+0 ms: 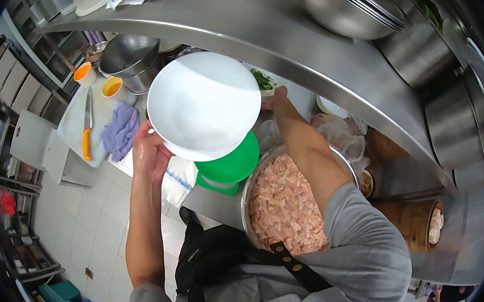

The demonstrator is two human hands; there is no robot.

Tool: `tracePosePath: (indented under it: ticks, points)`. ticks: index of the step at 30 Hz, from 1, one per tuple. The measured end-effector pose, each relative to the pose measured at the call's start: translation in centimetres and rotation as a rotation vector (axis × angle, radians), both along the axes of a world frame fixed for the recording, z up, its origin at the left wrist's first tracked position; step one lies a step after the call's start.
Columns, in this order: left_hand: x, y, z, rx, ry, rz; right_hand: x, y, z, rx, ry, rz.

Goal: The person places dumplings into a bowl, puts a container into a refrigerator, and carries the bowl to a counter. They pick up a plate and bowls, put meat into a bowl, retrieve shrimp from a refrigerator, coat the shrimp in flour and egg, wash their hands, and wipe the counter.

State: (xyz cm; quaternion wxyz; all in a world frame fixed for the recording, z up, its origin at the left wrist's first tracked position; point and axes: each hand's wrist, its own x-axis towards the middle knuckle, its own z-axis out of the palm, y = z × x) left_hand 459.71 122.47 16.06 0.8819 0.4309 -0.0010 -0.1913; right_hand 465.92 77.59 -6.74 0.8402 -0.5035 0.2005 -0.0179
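Note:
A large white bowl [205, 99] is tilted above the counter, and a second white rim shows under its lower edge. My left hand [150, 151] is closed on the bowl's left side, thumb near the rim. My right hand [275, 98] is at the bowl's right edge, fingers bent toward it and partly hidden. Just beyond that hand lie chopped greens [262, 80] in a light container. Below the bowl stands a green scale [229, 167] with a round green pan. Under my right forearm, a big metal basin [246, 209] holds pale pink raw meat pieces [285, 202].
A knife with a yellow handle [86, 137] and a purple cloth [120, 132] lie on a white cutting board [70, 124] at left. Metal bowls [129, 54] stand behind. A steel shelf [276, 25] overhangs the counter. Bamboo steamers [409, 222] sit at right.

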Motion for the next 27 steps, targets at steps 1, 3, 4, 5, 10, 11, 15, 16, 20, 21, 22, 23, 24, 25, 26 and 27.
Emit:
tracePosePath:
  ticks: [1,3,4,5,10,11,15,16,20,21,22,23,24,25,26,27]
  points:
    - [0.2,0.5,-0.4,0.021,-0.022,-0.004,-0.3,1.2,2.0,0.099,0.081,-0.089]
    - [0.6,1.4,-0.3,0.046,-0.050,0.003,-0.1,2.4,4.5,0.221,0.174,-0.218]
    - [0.7,1.6,0.1,0.072,-0.035,0.004,0.5,1.9,4.4,0.196,0.167,-0.231]
    - [0.8,1.7,0.5,0.100,-0.018,0.002,1.0,1.4,4.2,0.163,0.160,-0.245]
    - [3.4,-0.1,0.1,0.123,-0.032,-0.092,0.3,-0.8,7.4,-0.640,0.324,0.042]
    - [4.0,-1.3,0.0,0.140,-0.035,-0.118,-0.5,-1.1,8.9,-0.987,0.416,0.257]
    - [7.2,-6.9,-1.9,0.130,0.000,-0.271,-7.1,2.7,13.2,-1.266,0.628,0.794]
    - [8.3,-8.4,-2.6,0.119,-0.002,-0.286,-9.0,3.4,13.7,-1.233,0.643,0.817]
    - [11.3,-14.1,-5.0,0.147,0.013,-0.487,-12.9,2.0,12.9,-1.256,0.564,0.889]
    - [11.7,-15.2,-5.7,0.186,0.001,-0.528,-13.9,1.7,12.5,-1.263,0.530,0.918]
    - [12.3,-16.3,-6.8,0.182,-0.008,-0.540,-14.6,1.3,12.2,-1.267,0.535,0.902]
    - [12.9,-17.4,-8.1,0.177,0.009,-0.582,-15.2,0.9,11.9,-0.765,0.367,0.409]
    - [13.5,-18.5,-9.8,0.172,0.029,-0.623,-15.8,0.7,11.9,-0.254,0.180,-0.063]
    - [13.8,-19.7,-11.8,0.156,0.019,-0.605,-16.0,0.8,12.8,-0.134,0.102,-0.097]
    - [13.6,-20.3,-12.4,0.151,0.010,-0.609,-16.2,1.0,13.7,-0.011,0.026,-0.127]
    - [13.1,-20.8,-12.8,0.212,0.023,-0.624,-15.9,1.9,14.8,0.023,0.110,-0.104]
